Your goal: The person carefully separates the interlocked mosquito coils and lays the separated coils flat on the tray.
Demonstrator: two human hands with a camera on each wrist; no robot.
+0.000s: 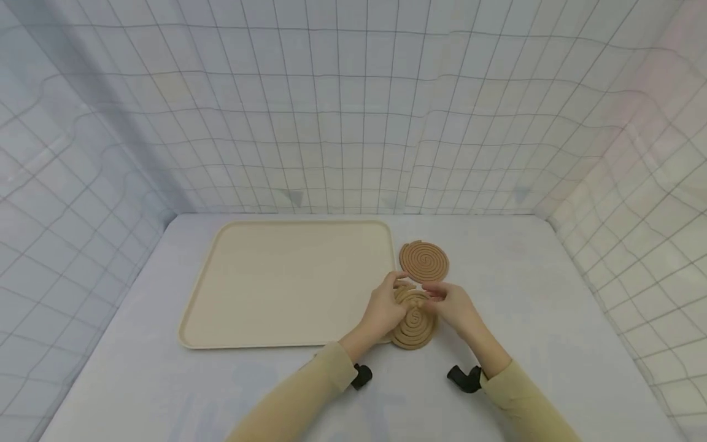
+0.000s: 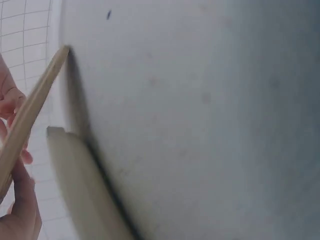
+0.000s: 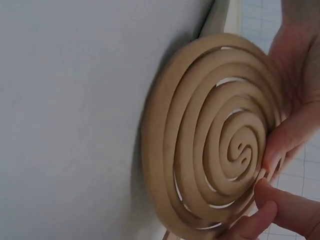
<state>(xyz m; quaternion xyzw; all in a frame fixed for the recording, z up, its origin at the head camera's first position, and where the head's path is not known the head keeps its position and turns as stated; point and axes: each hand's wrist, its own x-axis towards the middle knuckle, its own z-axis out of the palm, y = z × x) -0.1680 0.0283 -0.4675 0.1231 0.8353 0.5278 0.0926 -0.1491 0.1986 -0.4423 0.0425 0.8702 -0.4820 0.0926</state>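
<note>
Both hands are on one brown mosquito coil (image 1: 414, 331), a flat double spiral with two small slits at its centre. It is tilted up off the table beside the tray's right edge. My left hand (image 1: 383, 310) grips the coil from its left side, thumb over the face. From the right, my right hand (image 1: 452, 307) pinches near the middle of the spiral, thumb tip close to the left thumb. In the left wrist view the coil (image 2: 37, 107) shows edge-on; in the right wrist view its face (image 3: 200, 140) fills the middle. Another mosquito coil (image 1: 424, 261) lies flat just beyond the hands.
A large cream tray (image 1: 293, 282) with a raised rim lies on the white table (image 1: 497, 264), left of the coils. White sheets with a dark grid (image 1: 353, 123) stand around the back and sides. Black fittings (image 1: 466, 379) sit at both sleeve cuffs.
</note>
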